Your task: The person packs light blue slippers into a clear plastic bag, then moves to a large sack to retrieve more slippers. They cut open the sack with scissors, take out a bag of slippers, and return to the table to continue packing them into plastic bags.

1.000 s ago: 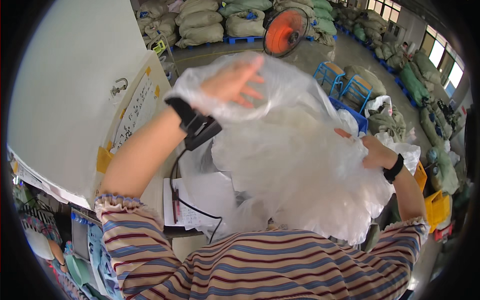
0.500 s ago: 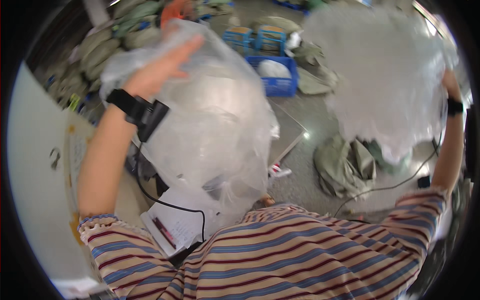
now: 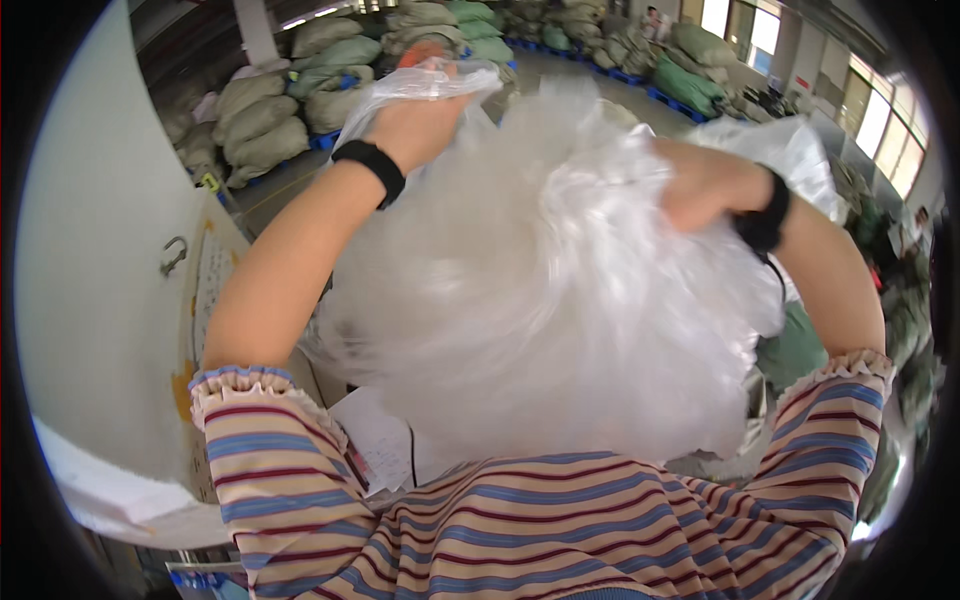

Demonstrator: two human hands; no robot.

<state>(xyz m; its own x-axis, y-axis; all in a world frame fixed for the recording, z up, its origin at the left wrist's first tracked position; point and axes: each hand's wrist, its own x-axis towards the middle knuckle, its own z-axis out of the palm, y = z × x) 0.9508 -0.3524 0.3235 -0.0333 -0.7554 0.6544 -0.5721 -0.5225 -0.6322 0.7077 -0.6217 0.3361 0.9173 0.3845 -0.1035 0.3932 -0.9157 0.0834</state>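
Note:
A large mass of clear, crumpled plastic film [image 3: 560, 310] fills the middle of the view, partly smeared by motion. My left hand [image 3: 425, 130] is raised at the upper left, fingers closed on the gathered edge of a clear plastic bag [image 3: 385, 90]. At the upper right my right hand [image 3: 705, 185] is pressed into the crumpled film, its fingers closed and partly hidden by it. The film hangs between my arms and down to my chest. More clear plastic [image 3: 790, 150] shows behind my right wrist.
A white panel [image 3: 100, 280] with a metal hook [image 3: 174, 257] stands close on my left. Below the film lie written papers [image 3: 375, 430]. Stuffed sacks [image 3: 265, 125] are stacked along the back, some on blue pallets [image 3: 675, 104]. A green sack [image 3: 790, 350] shows by my right arm.
My right hand has swung inward from the far right, bringing its plastic over the other bag. My left hand, spread before, has closed on a bag edge. The view has tilted up.

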